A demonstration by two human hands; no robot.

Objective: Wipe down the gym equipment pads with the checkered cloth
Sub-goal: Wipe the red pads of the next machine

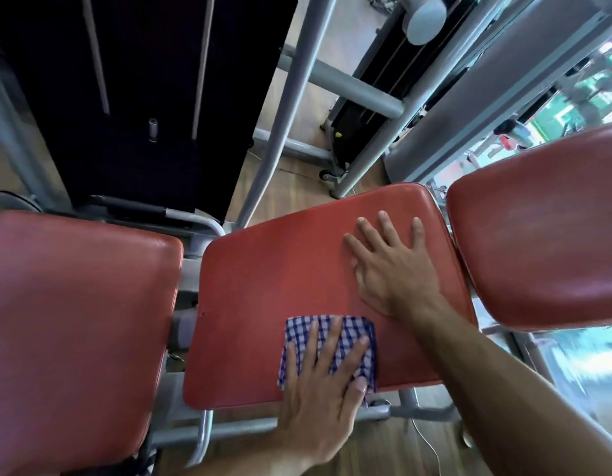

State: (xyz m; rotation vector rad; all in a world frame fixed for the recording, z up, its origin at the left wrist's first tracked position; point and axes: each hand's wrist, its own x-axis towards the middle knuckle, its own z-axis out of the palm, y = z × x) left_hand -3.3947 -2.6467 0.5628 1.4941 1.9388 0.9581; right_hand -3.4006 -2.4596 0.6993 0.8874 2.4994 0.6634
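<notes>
Wooden flooring [291,180] is showing between grey metal frame tubes [284,108] at twelve o'clock, with a dark weight stack [139,97] standing at eleven o'clock. Three red vinyl pads are filling the lower half of the view: the middle pad [280,269] is lying flat at the centre, a second red pad [74,321] is sitting at nine o'clock, and a third red pad [545,242] is sitting at three o'clock, each parted from the middle one by a narrow gap.

Bright, blurred shapes at two o'clock are hard to make out; they are possibly a window or a mirror. Both side pads are running off the edges of the picture, and both forearms are being cut off at the bottom.

Toward six o'clock, the checkered cloth [332,348], blue and white and folded into a square, is lying on the near part of the middle pad. The left hand [321,393] is pressing down on it with fingers straight and spread, the fingertips reaching to the cloth's far edge. The right hand [394,269] is resting flat on the bare pad at one o'clock from the cloth, fingers extended and splayed, holding nothing and lying apart from the cloth.
</notes>
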